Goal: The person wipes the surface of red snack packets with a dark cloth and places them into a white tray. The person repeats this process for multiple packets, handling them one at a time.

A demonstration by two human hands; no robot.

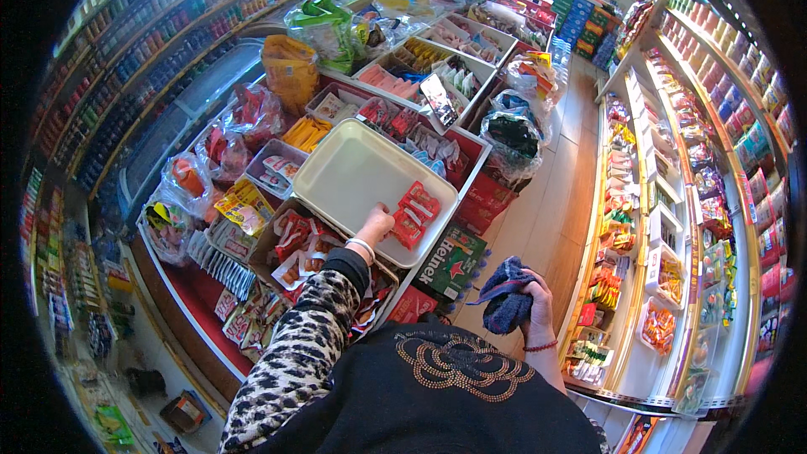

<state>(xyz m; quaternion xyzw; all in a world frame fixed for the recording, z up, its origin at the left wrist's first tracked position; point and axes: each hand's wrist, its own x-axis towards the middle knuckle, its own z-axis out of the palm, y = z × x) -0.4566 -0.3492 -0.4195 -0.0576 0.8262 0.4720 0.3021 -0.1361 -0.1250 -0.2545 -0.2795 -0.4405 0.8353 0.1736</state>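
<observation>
A shallow cream plastic tray (353, 170) rests over the goods on a display counter. Several red snack packets (416, 211) lie together at its right end. My left hand (377, 224) is over the tray's near side, fingers curled at the edge of these packets; whether it grips one is hidden. My right hand (538, 295) holds a bunched dark blue cloth (505, 296) above the floor, to the right of the counter. Below my left forearm, a cardboard box (265, 252) holds more red packets (293, 233).
A phone (438, 99) leans among the packet compartments beyond the tray. Plastic bags (514, 132) hang at the counter's right side, above a Heineken carton (451, 263). Snack shelves (621, 233) line the aisle floor (536, 189) on the right. A glass-topped chest (195, 113) stands left.
</observation>
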